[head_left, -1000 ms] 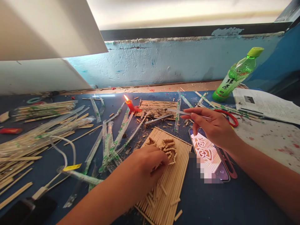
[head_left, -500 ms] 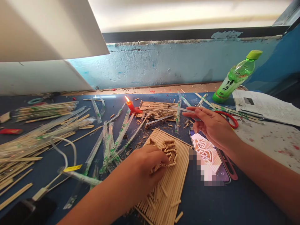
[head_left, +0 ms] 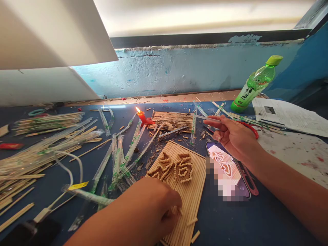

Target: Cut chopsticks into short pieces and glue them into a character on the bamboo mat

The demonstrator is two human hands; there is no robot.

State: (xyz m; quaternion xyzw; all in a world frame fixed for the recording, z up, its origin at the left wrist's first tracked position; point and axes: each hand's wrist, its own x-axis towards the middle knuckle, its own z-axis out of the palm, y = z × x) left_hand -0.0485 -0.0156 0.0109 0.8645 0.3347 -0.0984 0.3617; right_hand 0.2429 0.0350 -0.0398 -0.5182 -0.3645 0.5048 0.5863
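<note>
A bamboo stick mat (head_left: 191,191) lies in front of me on the blue table (head_left: 256,222), with small stick pieces (head_left: 176,165) arranged on it as a character. My left hand (head_left: 156,208) rests on the mat's near end, fingers pinched on a short stick piece (head_left: 176,209). My right hand (head_left: 234,136) hovers above the phone (head_left: 228,171), gripping thin metal tweezers (head_left: 205,118) whose tip points left toward the lit red candle (head_left: 141,116).
A second stick mat (head_left: 171,119) lies behind the candle. Chopsticks in plastic wrappers (head_left: 48,136) cover the left side. Red-handled scissors (head_left: 249,128), a green tea bottle (head_left: 255,85) and printed paper (head_left: 289,116) sit at the right. A white board (head_left: 51,34) overhangs upper left.
My left hand drew back from the arranged pieces to the mat's near end, uncovering the character. My right hand with the tweezers shifted slightly up and left.
</note>
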